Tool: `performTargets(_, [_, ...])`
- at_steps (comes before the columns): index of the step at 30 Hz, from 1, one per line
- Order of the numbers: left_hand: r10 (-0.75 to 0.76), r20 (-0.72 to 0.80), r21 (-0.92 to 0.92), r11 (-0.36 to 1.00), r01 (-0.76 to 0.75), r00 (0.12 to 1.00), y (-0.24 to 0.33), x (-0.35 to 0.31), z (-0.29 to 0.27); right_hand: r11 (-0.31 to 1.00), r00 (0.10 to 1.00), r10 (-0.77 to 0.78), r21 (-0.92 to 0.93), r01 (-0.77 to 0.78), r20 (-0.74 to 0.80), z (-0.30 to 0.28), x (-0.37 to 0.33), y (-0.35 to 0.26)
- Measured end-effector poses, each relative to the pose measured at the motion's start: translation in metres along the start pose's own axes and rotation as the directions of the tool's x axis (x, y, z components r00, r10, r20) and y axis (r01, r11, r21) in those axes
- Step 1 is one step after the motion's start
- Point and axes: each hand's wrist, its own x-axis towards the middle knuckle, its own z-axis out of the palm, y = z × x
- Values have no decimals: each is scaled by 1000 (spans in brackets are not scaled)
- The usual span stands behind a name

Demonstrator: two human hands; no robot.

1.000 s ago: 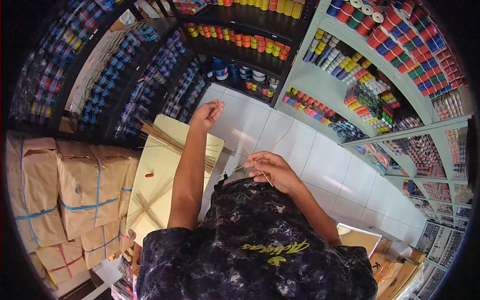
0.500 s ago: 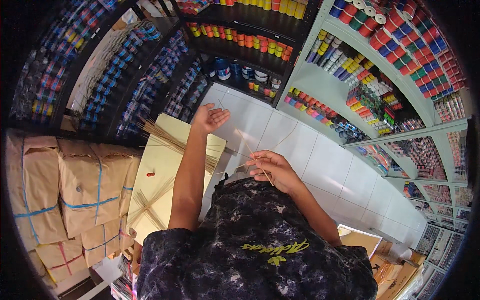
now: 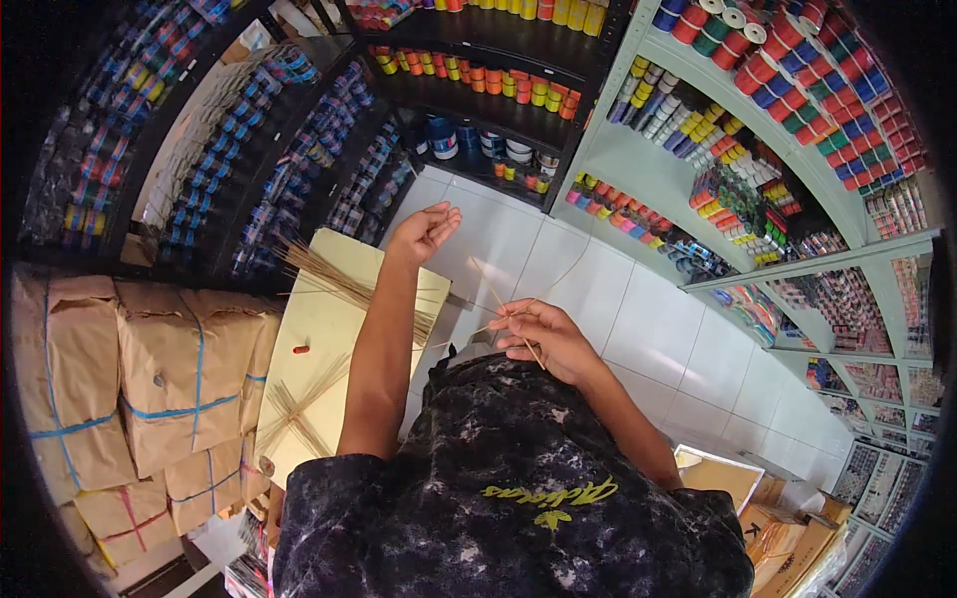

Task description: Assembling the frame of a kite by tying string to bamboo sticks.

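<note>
My right hand is closed in front of my shirt. Its fingers pinch several thin tan sticks that cross one another there; one long stick curves away over the floor tiles. Farther forward and left, my left hand is raised with its palm up and fingers curled in. What those fingers hold, if anything, is too fine to make out. Under my left forearm, a bundle of similar sticks lies on a pale yellow board. Nearer to me on it sits a crossed group of sticks, with a small red object between.
Paper-wrapped parcels tied with blue string stack up at the left. Dark shelves with coloured spools stand ahead, and pale green shelving runs along the right. White floor tiles lie between. Cardboard boxes are at the lower right.
My left hand's fingers have curled in from a more stretched-out pose, the hand staying in nearly the same place. My right hand keeps its hold on the sticks.
</note>
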Motion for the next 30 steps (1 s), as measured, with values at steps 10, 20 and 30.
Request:
performTargets(10, [-76,-10,-6,997,76,997,5,-14,0,1000,1000,1,7,-1,13,0,0,2])
performTargets(20, [-235,112,-27,970,240,965,2,-31,-4,999,1000,-22,30,22,5,0,3,4])
performTargets(30, [-155,113,80,986,146,981,-8,-17,-5,999,1000,-22,24,22,4,-1,7,4])
